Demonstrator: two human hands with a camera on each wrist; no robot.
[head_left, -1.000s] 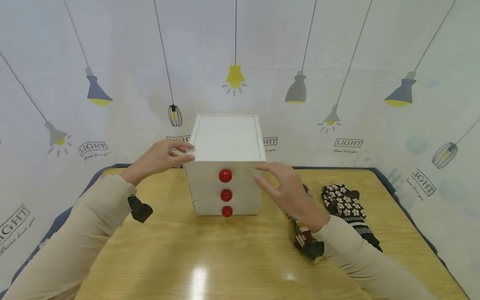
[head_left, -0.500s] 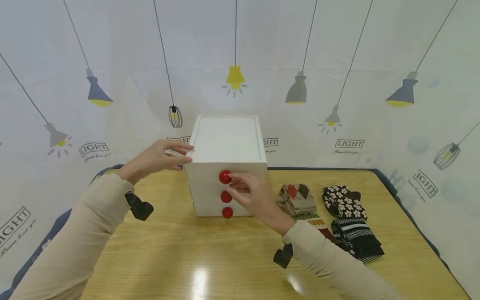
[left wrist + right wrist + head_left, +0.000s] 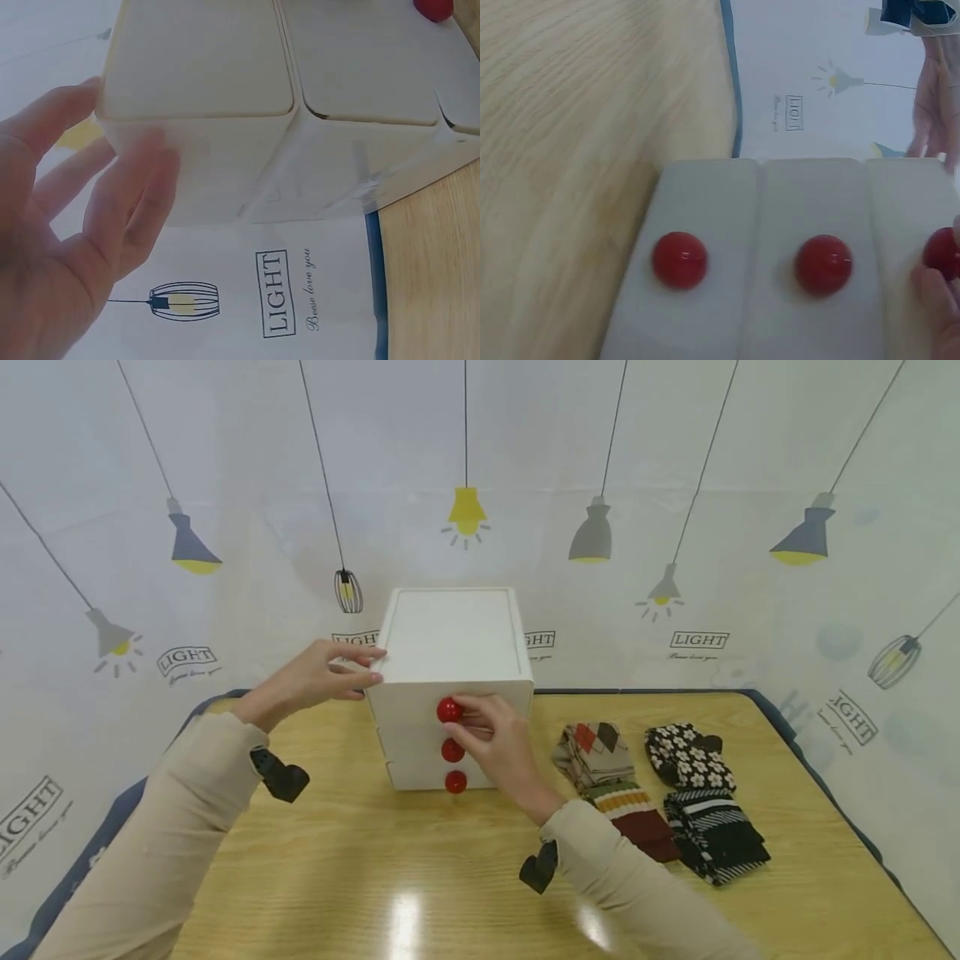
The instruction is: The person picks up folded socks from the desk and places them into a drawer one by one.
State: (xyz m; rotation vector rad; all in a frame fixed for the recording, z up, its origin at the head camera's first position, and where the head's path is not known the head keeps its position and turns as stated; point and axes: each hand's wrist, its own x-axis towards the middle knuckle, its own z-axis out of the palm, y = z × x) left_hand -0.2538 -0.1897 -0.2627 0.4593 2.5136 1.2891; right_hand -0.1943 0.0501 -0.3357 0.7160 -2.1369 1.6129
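- Head view: soft, even light; stretched sides.
- White glare toward the near edge of the glossy yellow wood-grain table point(image 3: 337, 860).
- Wrist views: hazy.

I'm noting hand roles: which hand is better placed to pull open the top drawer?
Probably the right hand: it pinches the top red knob, while the left hand only touches the cabinet.

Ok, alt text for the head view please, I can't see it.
A person's right hand pinches the top red knob of a white three-drawer box; the left hand touches its left side. Folded patterned socks lie to the right on the wooden table.
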